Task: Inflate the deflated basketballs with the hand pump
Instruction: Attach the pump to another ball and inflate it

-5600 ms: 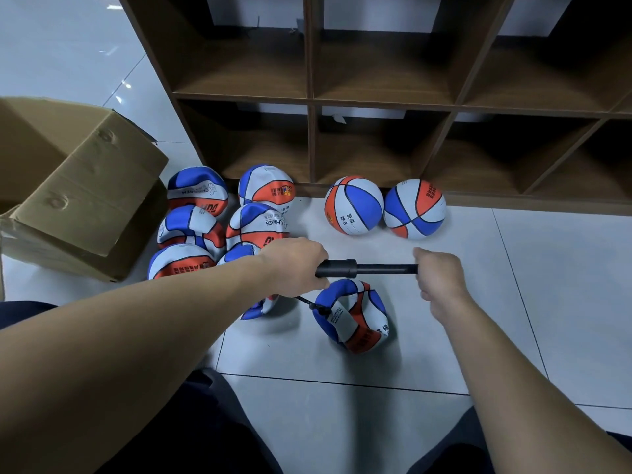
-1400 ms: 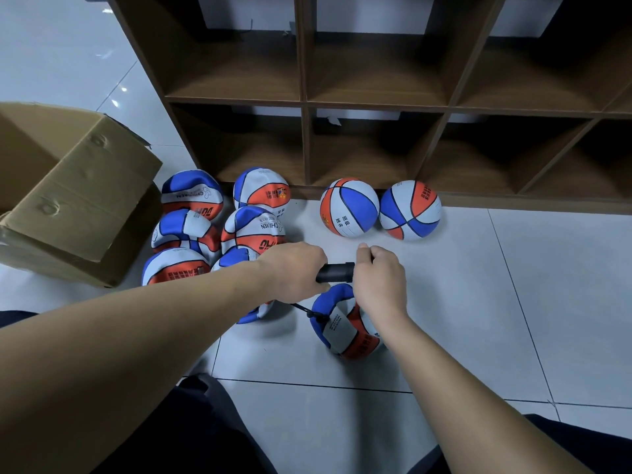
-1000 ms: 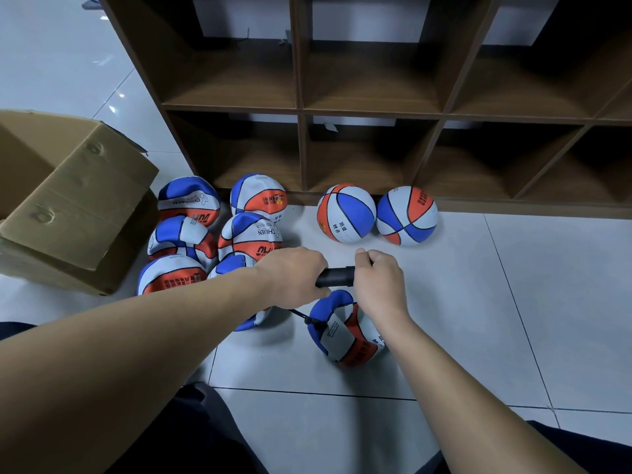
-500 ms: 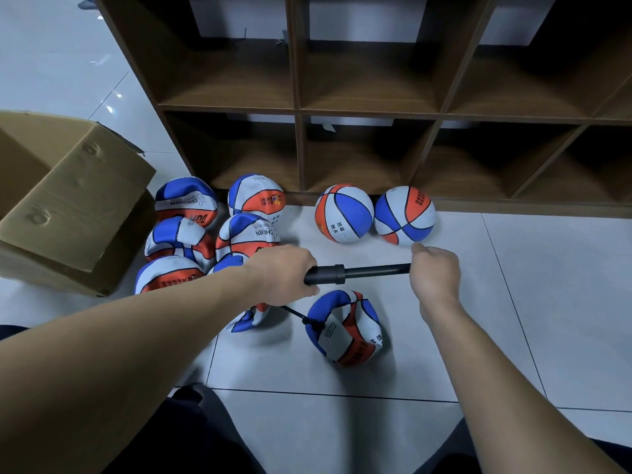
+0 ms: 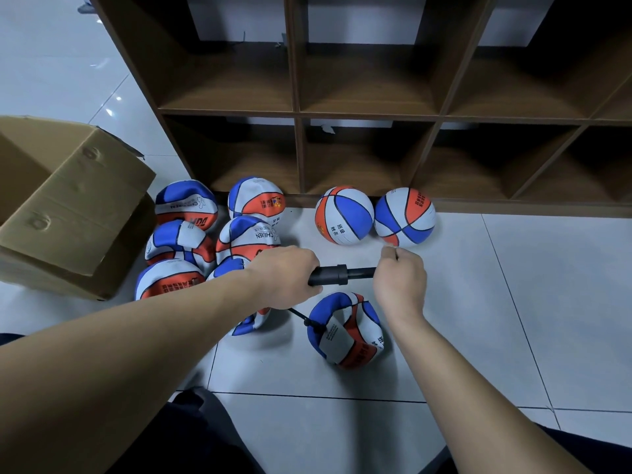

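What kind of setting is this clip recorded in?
Probably a sports-equipment storeroom, perhaps at a school: tiled floor, a wooden cubby shelf, a cardboard box and a heap of deflated basketballs.

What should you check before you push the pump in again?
1. Left hand grips the pump barrel: ok.
2. Right hand grips the handle end: ok.
3. Rod partly out, room to push: ok.
4. Hose reaches the floppy ball: ok.
5. Needle fully in the valve: cannot tell.
6. Ball round and firm: not ok, caved in.
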